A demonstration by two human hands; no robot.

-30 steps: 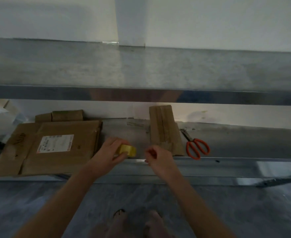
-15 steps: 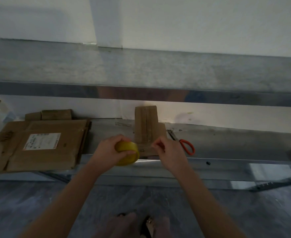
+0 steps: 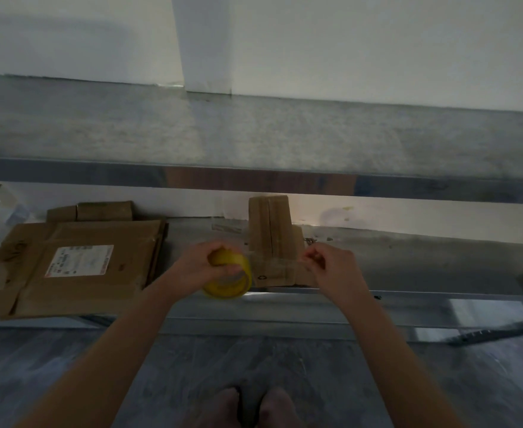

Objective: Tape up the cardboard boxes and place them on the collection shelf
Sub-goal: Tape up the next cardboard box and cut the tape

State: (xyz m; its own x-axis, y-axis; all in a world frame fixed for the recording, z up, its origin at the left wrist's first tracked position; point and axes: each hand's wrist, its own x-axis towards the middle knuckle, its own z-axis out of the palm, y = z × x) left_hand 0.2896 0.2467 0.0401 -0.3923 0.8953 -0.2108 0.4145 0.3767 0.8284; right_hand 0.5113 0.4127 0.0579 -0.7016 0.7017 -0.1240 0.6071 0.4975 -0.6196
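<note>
Head view, dim light. Left hand (image 3: 197, 264): fingers clenched round the yellow roll (image 3: 229, 278), held in front of the lower shelf (image 3: 408, 257) edge, just left of the box (image 3: 271, 239). Right hand (image 3: 329, 268): thumb and fingers pinch the free end of the tape (image 3: 274, 264), other fingers curled. Tape is clear and runs taut from roll to right hand, across the near part of the box; cannot tell whether it touches the cardboard yet. Box is small and brown, on the lower shelf near its front edge, with the seam between its flaps running away from the camera and a small recycling mark on the near face. The right hand hides the box's near right corner. Left of it, apart, on the same shelf: flat cardboard (image 3: 99, 288) with a white label (image 3: 79, 261), text too small to read, its front edge overhanging the shelf. Folded pieces (image 3: 99, 210) lie behind it against the wall (image 3: 346, 41). Upper shelf (image 3: 285, 137): grey metal, spans the frame above the work. Both forearms bare. Feet (image 3: 251, 406) on the grey floor (image 3: 69, 366) at the bottom edge, blurred.
</note>
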